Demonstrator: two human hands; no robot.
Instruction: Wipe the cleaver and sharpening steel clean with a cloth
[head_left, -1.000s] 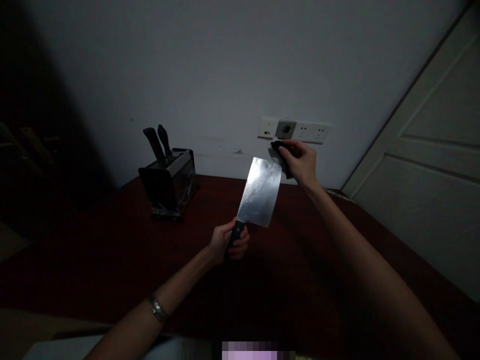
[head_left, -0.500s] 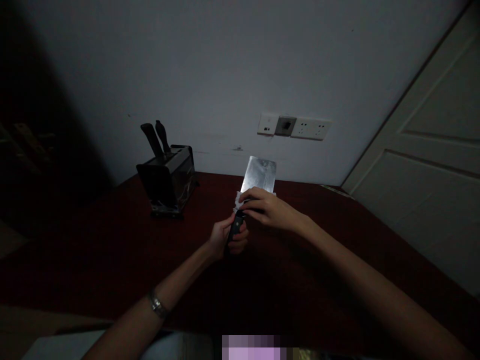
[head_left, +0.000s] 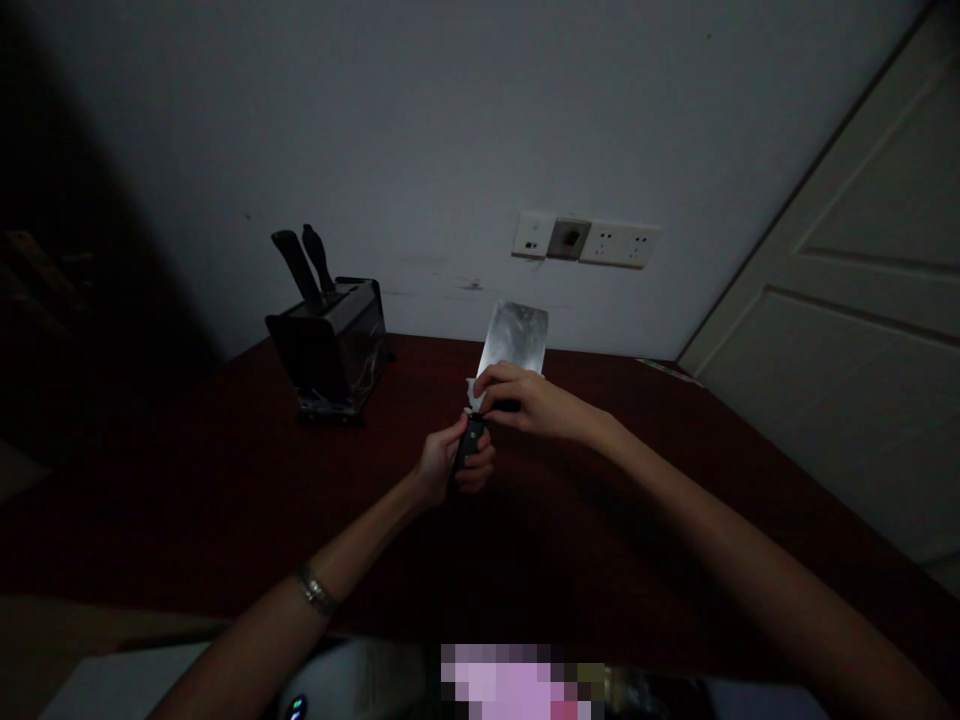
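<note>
A cleaver with a broad, shiny blade (head_left: 516, 335) and a black riveted handle points away from me above the dark red table. My left hand (head_left: 450, 462) is closed around its handle, thumb lying along the near end of the blade. My right hand (head_left: 525, 398) lies over the lower blade close to the handle, fingers bent and pressing a crumpled white tissue or cloth (head_left: 472, 393) against the metal. Most of that white piece is hidden under the fingers.
On the left of the table (head_left: 600, 530) stands a knife block (head_left: 330, 345) with two black-handled tools in it. Wall sockets and a switch (head_left: 585, 240) are behind the blade. A pale panelled door (head_left: 840, 300) is at the right.
The whole view has shifted slightly, so things sit a little higher. My right fingers have moved slightly on the white piece; the left hand keeps its grip on the handle.
</note>
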